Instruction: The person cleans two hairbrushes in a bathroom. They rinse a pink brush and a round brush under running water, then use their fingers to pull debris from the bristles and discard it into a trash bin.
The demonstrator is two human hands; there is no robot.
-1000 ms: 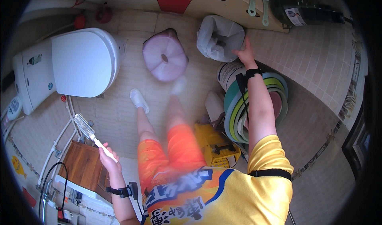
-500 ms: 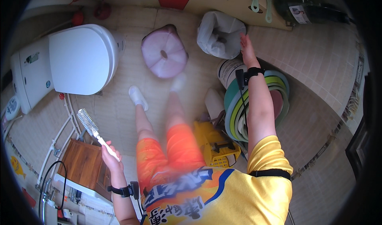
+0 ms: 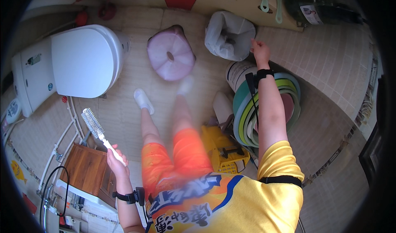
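My left hand (image 3: 117, 158) is closed round the white handle of a round hairbrush (image 3: 94, 123). The brush's grey bristled head points up and away to the left, above a brown wooden cabinet (image 3: 84, 167). My right arm reaches far out to the right. At its end my right hand (image 3: 260, 53) is beside the rim of a bin lined with a white bag (image 3: 214, 31), fingers curled together in a pinch. Anything between those fingertips is too small to make out.
A white toilet (image 3: 84, 64) with its lid down stands at the left. A mauve round cushion-like seat (image 3: 177, 53) is on the floor ahead. Below my right forearm are nested basins (image 3: 243, 121), a white bucket (image 3: 237, 74) and a yellow plastic item (image 3: 218, 146).
My right hand has drawn back slightly from the bin, and its outstretched fingers have curled in. The left hand still holds the hairbrush, almost unmoved.
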